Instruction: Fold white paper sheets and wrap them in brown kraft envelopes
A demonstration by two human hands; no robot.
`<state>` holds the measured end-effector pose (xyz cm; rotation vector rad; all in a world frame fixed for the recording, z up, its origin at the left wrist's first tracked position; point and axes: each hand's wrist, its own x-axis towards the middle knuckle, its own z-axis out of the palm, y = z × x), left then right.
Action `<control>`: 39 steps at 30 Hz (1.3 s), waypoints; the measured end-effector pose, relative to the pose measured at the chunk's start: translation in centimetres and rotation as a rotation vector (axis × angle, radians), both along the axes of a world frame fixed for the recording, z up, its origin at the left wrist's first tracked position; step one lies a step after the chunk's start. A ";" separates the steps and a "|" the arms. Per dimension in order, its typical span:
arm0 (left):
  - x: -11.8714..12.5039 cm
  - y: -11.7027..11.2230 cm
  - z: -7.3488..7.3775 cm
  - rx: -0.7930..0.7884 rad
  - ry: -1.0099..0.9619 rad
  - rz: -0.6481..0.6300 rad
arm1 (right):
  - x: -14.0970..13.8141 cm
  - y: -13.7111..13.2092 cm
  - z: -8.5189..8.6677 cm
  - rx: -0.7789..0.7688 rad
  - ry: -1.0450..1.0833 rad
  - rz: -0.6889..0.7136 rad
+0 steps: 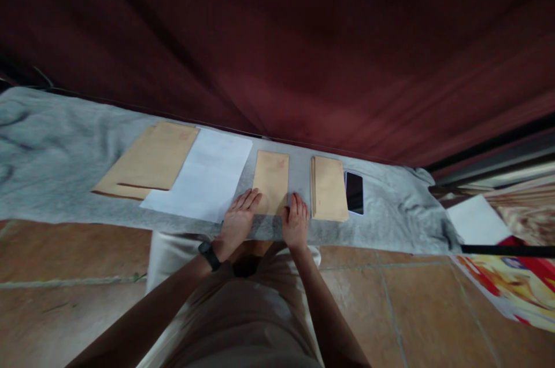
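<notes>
I'm viewing remotely a narrow, tan, rectangular paper envelope [272, 174] that is lying flat at the middle of the grey, cloth-covered counter [390, 206]. The left hand [238, 214] is resting palm down, grasping nothing, its fingertips reaching the envelope's near left side; the right hand [297, 220] is lying equally loose — its thumb meeting the near right edge. To the left, two large tan paper envelopes [160, 154] are overlapping a big white paper sheet [208, 168]; to the right, a tan paper stack [330, 188] is sitting beside a black-screened, pale-edged phone [355, 193].

Tan envelope [271, 174], white paper [212, 166], mottled grey cloth [392, 206], maroon curtain [277, 67], black phone screen [355, 194]
</notes>
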<state>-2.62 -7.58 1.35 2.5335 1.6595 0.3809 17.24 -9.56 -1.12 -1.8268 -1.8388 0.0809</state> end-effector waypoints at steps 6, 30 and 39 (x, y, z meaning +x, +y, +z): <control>0.1 0.3 0.3 0.009 -0.018 -0.010 | 0.3 -0.2 0.0 0.009 -0.002 -0.018; 1.2 -2.5 -0.7 0.076 0.020 -0.283 | -0.1 -0.4 0.5 0.025 -0.002 -0.031; 0.4 -2.8 -1.0 0.099 0.035 -0.255 | -1.6 -1.6 1.4 0.045 0.154 0.267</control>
